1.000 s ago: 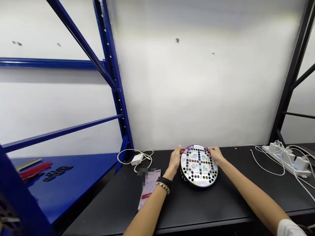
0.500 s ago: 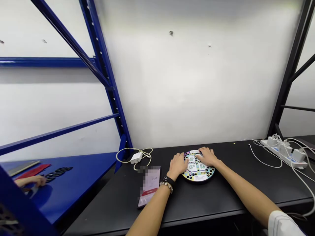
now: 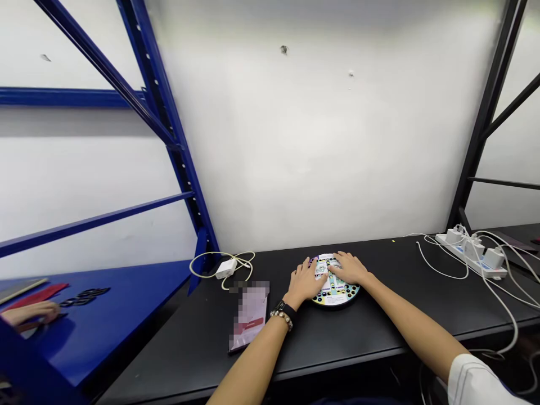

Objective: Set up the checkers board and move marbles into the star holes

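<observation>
At lower centre of the frame, a round multicoloured printed game board [image 3: 335,296] lies on the black counter [image 3: 337,349]; left hand [image 3: 304,280] and right hand [image 3: 348,268] rest palm down on it, each grip open and flat, closing on nothing.

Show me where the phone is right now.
In the head view, the phone lies on the black table, just left of the person's left hand and the round game board, below the white charger.
</observation>
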